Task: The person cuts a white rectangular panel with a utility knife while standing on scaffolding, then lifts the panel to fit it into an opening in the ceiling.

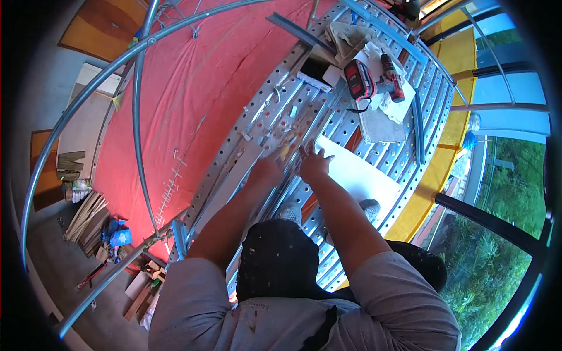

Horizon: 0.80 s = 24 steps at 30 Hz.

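Note:
I am crouched on a perforated metal scaffold platform [241, 151] with both arms stretched forward. My right hand [314, 166] has its fingers spread at the near-left corner of a flat white board [366, 180], touching or just over its edge. Beside it, my left hand [267, 169] is smeared by motion over the metal planks. Something small and yellowish shows by its fingertips, too blurred to name. A long pale strip [227, 190] lies under and left of my left forearm. Small scraps and debris [287, 131] are scattered just beyond both hands.
A red and black cordless drill [392, 79] and a red and black device [359, 79] rest on pale sheets at far right. An open box [319, 73] stands beside them. Metal channels [418, 128] lie about. Red sheeting [181, 111] and curved scaffold tubes [138, 117] border the left.

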{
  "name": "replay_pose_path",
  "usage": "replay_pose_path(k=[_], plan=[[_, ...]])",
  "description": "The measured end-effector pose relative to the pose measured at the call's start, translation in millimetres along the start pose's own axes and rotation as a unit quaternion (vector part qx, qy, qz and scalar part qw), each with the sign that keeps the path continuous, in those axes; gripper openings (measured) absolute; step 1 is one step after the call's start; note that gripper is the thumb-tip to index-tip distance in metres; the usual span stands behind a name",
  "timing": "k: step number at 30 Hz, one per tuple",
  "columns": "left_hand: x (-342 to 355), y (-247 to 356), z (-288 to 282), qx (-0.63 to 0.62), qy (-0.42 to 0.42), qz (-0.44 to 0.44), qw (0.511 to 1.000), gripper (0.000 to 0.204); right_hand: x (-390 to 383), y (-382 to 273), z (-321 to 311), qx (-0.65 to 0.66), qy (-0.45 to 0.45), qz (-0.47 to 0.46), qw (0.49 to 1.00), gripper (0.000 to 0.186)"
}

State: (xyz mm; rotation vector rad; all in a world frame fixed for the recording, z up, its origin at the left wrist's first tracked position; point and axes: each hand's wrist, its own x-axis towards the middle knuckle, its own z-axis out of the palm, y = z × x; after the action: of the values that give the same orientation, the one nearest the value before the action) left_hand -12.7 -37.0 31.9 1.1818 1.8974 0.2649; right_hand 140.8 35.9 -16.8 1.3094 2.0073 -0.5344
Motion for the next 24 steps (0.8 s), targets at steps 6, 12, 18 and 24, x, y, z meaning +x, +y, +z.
replay_pose_path(k=[6, 12, 18, 24], plan=[[63, 9, 29, 0.026, 0.064, 0.078, 0.995, 0.045, -5, -11, -10, 0.004, -0.020, -0.006, 1.000, 0.069], [62, 16, 31, 0.036, 0.009, 0.065, 0.997, 0.048, -1, -7, -2, -0.002, -0.012, 0.003, 1.000, 0.080], [6, 4, 25, 0.032, -0.073, -0.003, 0.997, 0.061, 1, 4, 1, -0.010, -0.011, 0.016, 1.000, 0.092], [-48, -61, 38, 0.022, -0.028, 0.035, 0.999, 0.056, -5, -4, -7, -0.005, -0.019, 0.002, 1.000, 0.067]])
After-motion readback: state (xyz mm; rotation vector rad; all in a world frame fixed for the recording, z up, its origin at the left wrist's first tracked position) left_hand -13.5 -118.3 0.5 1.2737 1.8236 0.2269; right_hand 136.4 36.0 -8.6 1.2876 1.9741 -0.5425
